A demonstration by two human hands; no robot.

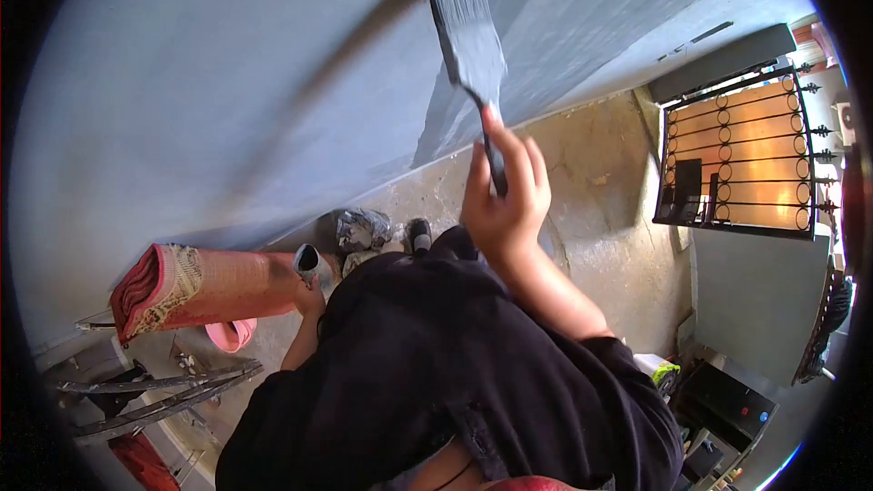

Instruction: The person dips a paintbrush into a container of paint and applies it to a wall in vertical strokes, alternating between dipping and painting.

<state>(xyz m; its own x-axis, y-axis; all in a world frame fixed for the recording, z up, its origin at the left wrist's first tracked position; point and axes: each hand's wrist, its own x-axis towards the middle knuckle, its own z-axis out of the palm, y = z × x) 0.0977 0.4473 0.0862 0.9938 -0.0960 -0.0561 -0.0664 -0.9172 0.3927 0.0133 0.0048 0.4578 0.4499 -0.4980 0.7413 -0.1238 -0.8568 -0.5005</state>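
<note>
My right hand (511, 186) is closed round the dark handle of a wide paintbrush (475, 45). Grey paint coats the brush, and its bristles point up at the light blue-grey wall (227, 55). Darker grey paint (582, 14) covers a patch of the wall beside and right of the brush. Lower down on the left, my left hand (310, 295) holds a small paint-smeared container (309, 262) with a dark opening. Part of that hand is hidden behind the container.
A rolled red rug (236, 284) lies at the left, with a pink bowl (232, 335) below it. A crumpled plastic bag (362, 229) sits by the wall near my foot (419, 236). A black metal gate (738, 155) stands at the right.
</note>
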